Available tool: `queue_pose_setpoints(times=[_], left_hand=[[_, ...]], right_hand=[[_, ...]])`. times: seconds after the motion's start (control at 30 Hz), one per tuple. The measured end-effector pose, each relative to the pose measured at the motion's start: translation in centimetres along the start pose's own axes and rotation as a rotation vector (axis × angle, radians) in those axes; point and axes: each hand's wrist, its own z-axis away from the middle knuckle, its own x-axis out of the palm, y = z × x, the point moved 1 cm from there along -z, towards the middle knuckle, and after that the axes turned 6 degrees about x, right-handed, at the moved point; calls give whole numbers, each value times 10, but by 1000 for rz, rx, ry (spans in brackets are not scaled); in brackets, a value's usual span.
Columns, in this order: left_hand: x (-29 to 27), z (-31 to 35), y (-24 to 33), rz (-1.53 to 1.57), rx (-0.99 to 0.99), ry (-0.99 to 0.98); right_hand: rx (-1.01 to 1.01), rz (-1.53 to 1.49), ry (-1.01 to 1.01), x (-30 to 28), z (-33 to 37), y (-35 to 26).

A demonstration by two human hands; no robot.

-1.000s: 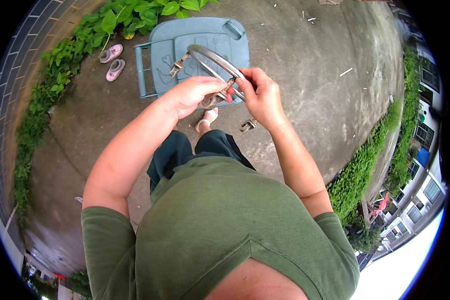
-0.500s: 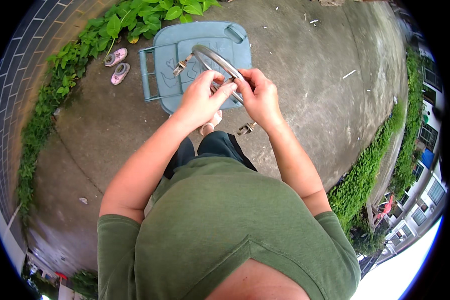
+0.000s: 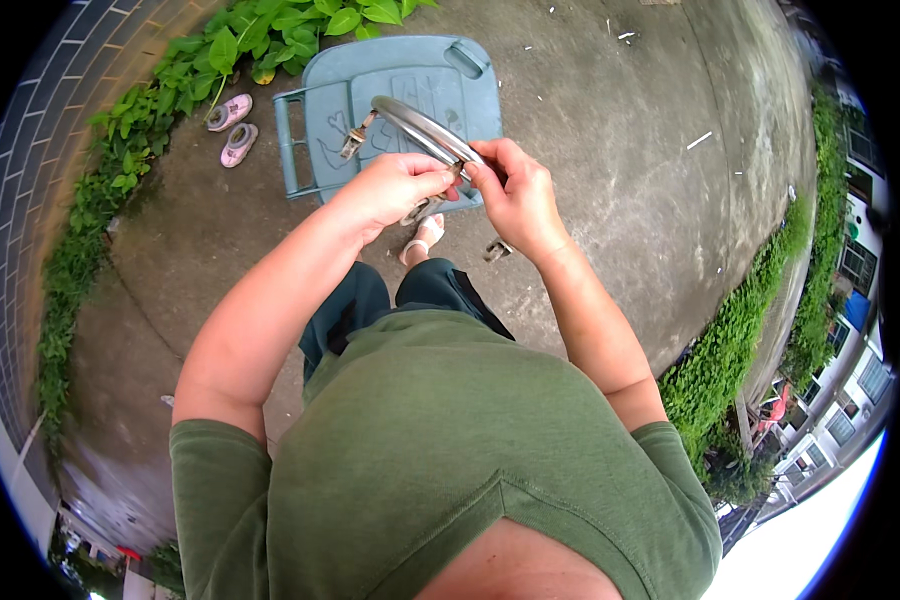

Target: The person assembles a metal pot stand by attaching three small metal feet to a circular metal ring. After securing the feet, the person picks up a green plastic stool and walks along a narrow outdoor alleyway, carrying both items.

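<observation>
Nearly thumb-to-thumb — both hands point(image 3: 392, 195) point(image 3: 520, 200)

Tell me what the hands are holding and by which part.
A shiny silver metal ring. The right hand pinches its near right side between thumb and fingers; the left hand is beside that spot, its exact hold hidden.

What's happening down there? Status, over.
Right hand gripping metal ring. Left hand close beside it, grip partly hidden. Metal fitting by ring's left end. Blue-grey plastic top behind.
</observation>
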Motion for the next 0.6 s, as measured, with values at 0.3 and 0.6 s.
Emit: queue_pose_setpoints(times=[0.3, 0.6], left_hand=[[28, 13, 0, -1309, 876, 603], [-6, 15, -18, 393, -66, -173]], right_hand=[[48, -143, 70, 14, 1, 8], [22, -79, 31, 5, 11, 8]])
